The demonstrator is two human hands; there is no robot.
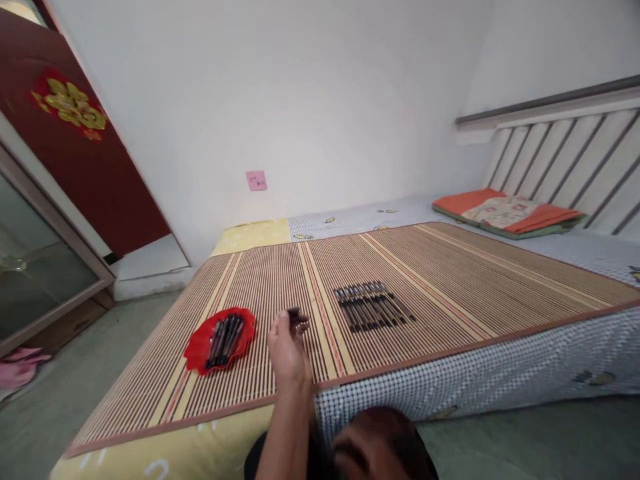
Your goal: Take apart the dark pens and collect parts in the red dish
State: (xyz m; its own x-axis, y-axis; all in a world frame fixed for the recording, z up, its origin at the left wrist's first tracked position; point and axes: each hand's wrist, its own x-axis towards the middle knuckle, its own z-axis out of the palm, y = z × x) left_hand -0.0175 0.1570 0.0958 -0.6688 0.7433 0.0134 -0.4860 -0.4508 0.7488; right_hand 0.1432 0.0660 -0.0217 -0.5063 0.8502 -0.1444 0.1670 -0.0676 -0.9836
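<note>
My left hand [289,343] is raised over the bamboo mat, between the red plate and the row of pens. Its thumb and fingers are closed on a dark pen [294,312], seen mostly end-on and partly hidden. To its left, a wavy-rimmed red plate [197,343] holds several black pens [225,341] in a loose bundle. Off to its right, several black pens [373,307] lie side by side in a neat row on the mat. My right hand [367,453] is low at the bottom edge near my knee, smeared by motion; its fingers are unclear.
The striped bamboo mat [440,280] covers a bed with a checked sheet [480,373]. A folded orange and green cloth [510,210] lies by the white headboard [565,160]. A pink note [257,181] is on the wall. A red-brown door [75,127] stands at left.
</note>
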